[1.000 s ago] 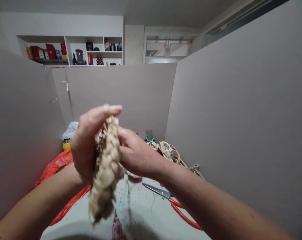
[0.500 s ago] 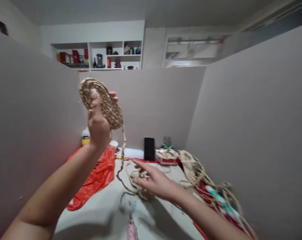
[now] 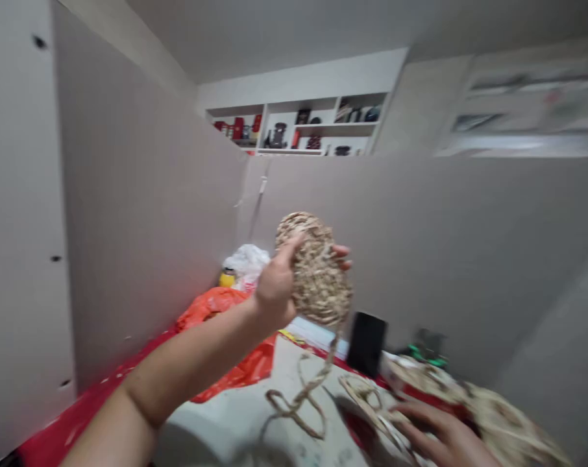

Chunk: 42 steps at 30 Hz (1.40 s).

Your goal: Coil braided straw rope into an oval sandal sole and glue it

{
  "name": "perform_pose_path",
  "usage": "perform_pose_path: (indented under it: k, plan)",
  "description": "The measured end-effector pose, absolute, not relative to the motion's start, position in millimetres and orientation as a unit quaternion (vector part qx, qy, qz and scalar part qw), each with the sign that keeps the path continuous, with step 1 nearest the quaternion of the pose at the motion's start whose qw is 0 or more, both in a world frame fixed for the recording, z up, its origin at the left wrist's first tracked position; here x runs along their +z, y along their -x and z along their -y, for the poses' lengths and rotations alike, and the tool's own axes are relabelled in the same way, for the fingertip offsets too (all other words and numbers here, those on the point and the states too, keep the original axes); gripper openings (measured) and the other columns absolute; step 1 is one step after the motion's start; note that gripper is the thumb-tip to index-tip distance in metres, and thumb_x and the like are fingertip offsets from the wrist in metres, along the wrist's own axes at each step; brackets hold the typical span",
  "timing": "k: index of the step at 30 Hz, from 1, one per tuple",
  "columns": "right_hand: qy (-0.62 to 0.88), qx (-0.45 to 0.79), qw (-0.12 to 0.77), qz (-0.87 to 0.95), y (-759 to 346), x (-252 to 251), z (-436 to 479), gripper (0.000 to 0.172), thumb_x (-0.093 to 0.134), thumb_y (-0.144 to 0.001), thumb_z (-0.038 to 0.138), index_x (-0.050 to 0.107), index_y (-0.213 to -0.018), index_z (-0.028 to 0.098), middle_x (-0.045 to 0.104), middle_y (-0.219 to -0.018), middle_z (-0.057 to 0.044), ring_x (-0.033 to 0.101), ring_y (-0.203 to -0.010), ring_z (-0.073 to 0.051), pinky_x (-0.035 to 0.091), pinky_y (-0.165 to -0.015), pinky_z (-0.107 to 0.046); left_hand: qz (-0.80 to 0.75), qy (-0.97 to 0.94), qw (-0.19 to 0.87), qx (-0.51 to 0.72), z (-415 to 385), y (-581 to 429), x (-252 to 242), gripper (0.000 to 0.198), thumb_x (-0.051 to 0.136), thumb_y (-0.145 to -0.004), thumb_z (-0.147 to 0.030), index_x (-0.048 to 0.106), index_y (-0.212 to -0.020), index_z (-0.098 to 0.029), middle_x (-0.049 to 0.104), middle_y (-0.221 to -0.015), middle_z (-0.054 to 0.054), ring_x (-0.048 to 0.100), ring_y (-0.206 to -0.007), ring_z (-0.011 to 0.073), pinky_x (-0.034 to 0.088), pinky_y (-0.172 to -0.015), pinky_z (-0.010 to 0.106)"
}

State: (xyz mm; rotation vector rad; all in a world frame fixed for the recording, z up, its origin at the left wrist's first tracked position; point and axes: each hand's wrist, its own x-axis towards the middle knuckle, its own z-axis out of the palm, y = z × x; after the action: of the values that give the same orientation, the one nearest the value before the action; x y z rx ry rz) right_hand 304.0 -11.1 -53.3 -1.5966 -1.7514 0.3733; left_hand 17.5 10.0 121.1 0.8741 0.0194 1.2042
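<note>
My left hand (image 3: pixel 278 280) grips a flat oval sole of coiled, braided straw (image 3: pixel 318 275), thumb on its near face and fingertips showing past its right edge. From the lower end of the sole a braided cord (image 3: pixel 306 389) hangs down and lies in loops on the pale table surface (image 3: pixel 226 415). At the lower right, my right hand (image 3: pixel 437 431) is beside a loose bundle of cord (image 3: pixel 367 395); its fingers are blurred, and whether they hold any cord is unclear.
An orange-red plastic bag (image 3: pixel 216 301) and a white bag (image 3: pixel 249 263) lie at the left. A black phone-like slab (image 3: pixel 367 344) leans at the back. Green-handled tools (image 3: pixel 428 357) and more cord (image 3: pixel 508 421) are at the right. Grey partitions (image 3: pixel 148 194) surround the table.
The view has turned left and tilted. My left hand and the sole are lower, nearer the picture's middle. The cord now lies looped on the table, and my right hand appears farther right and lower.
</note>
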Motion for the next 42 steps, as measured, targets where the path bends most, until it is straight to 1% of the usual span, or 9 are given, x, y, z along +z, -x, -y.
perform_pose_path:
  k: [4, 8, 11, 14, 21, 24, 27, 35, 42]
  plan:
    - [0.67, 0.108, 0.386, 0.624, -325.5, -43.4, 18.3, 0.018, 0.063, -0.056, 0.029, 0.076, -0.065, 0.02, 0.076, -0.074, -0.014, 0.068, -0.075, -0.038, 0.049, -0.077, -0.05, -0.023, -0.395, 0.785, 0.476, -15.3, -13.6, 95.1, 0.039, 0.039, -0.092, -0.037, 0.065, -0.103, -0.01, 0.072, -0.085, 0.011, 0.069, -0.079, 0.0218, 0.054, -0.07, 0.034]
    - [0.661, 0.073, 0.444, 0.601, -306.5, -33.0, 29.3, 0.029, 0.065, -0.057, 0.024, 0.074, -0.082, 0.015, 0.073, -0.097, -0.018, 0.06, -0.102, -0.042, 0.035, -0.097, -0.057, -0.017, -0.398, 0.809, 0.433, -8.5, -13.0, 75.6, 0.04, 0.037, -0.094, -0.034, 0.063, -0.11, -0.008, 0.073, -0.088, 0.013, 0.07, -0.08, 0.0234, 0.055, -0.071, 0.036]
    - [0.599, 0.116, 0.492, 0.621, -260.0, -6.6, 44.2, 0.03, 0.055, -0.081, 0.037, 0.068, -0.099, 0.016, 0.072, -0.103, -0.014, 0.065, -0.098, -0.03, 0.048, -0.088, -0.045, 0.003, -0.397, 0.835, 0.382, 0.2, -17.7, 65.5, 0.04, 0.038, -0.094, -0.035, 0.062, -0.113, -0.009, 0.073, -0.089, 0.012, 0.07, -0.08, 0.0228, 0.055, -0.074, 0.036]
    - [0.533, 0.154, 0.542, 0.631, -210.4, 22.9, 62.7, 0.034, 0.045, -0.091, 0.046, 0.057, -0.109, 0.019, 0.071, -0.1, -0.009, 0.068, -0.087, -0.021, 0.054, -0.078, -0.033, 0.029, -0.398, 0.847, 0.35, 8.4, -25.0, 56.4, 0.038, 0.043, -0.091, -0.034, 0.064, -0.11, -0.009, 0.074, -0.088, 0.013, 0.07, -0.08, 0.0231, 0.054, -0.073, 0.034]
    - [0.412, 0.193, 0.707, 0.542, -164.3, 61.0, 84.3, 0.021, 0.063, -0.082, 0.044, 0.061, -0.08, 0.023, 0.063, -0.066, 0.002, 0.058, -0.058, -0.014, 0.049, -0.057, -0.024, 0.009, -0.444, 0.836, 0.323, 17.1, -30.0, 38.2, 0.032, 0.05, -0.085, -0.028, 0.069, -0.101, -0.007, 0.074, -0.081, 0.015, 0.071, -0.076, 0.0244, 0.055, -0.068, 0.033]
    - [0.392, 0.257, 0.701, 0.537, -166.8, 63.8, 82.6, 0.024, 0.066, -0.079, 0.045, 0.063, -0.074, 0.022, 0.058, -0.06, 0.003, 0.053, -0.049, -0.012, 0.046, -0.05, -0.024, 0.013, -0.453, 0.833, 0.316, 18.7, -30.4, 33.8, 0.034, 0.052, -0.082, -0.029, 0.068, -0.102, -0.007, 0.074, -0.079, 0.016, 0.07, -0.066, 0.0242, 0.055, -0.063, 0.035]
    - [0.385, 0.293, 0.697, 0.53, -173.3, 58.5, 80.6, 0.024, 0.071, -0.074, 0.044, 0.064, -0.072, 0.021, 0.059, -0.063, 0.001, 0.055, -0.058, -0.014, 0.044, -0.053, -0.022, -0.007, -0.45, 0.833, 0.32, 20.4, -31.9, 32.0, 0.031, 0.055, -0.078, -0.027, 0.069, -0.098, -0.008, 0.073, -0.075, 0.015, 0.07, -0.061, 0.0227, 0.055, -0.06, 0.034]
    - [0.392, 0.323, 0.655, 0.559, -184.3, 43.4, 79.7, 0.023, 0.072, -0.073, 0.042, 0.065, -0.073, 0.02, 0.055, -0.068, 0.002, 0.05, -0.057, -0.013, 0.043, -0.054, -0.025, -0.063, -0.471, 0.809, 0.346, 22.2, -37.9, 34.5, 0.022, 0.063, -0.076, -0.024, 0.069, -0.092, -0.011, 0.071, -0.07, 0.011, 0.068, -0.066, 0.0201, 0.052, -0.062, 0.029]
    - [0.428, 0.273, 0.621, 0.597, -194.2, 42.6, 75.5, 0.017, 0.069, -0.078, 0.035, 0.064, -0.076, 0.02, 0.06, -0.076, 0.0, 0.055, -0.074, -0.016, 0.044, -0.07, -0.026, -0.122, -0.495, 0.762, 0.4, 23.6, -36.2, 37.9, 0.02, 0.069, -0.074, -0.023, 0.068, -0.091, -0.012, 0.067, -0.075, 0.005, 0.062, -0.065, 0.0152, 0.051, -0.062, 0.027]
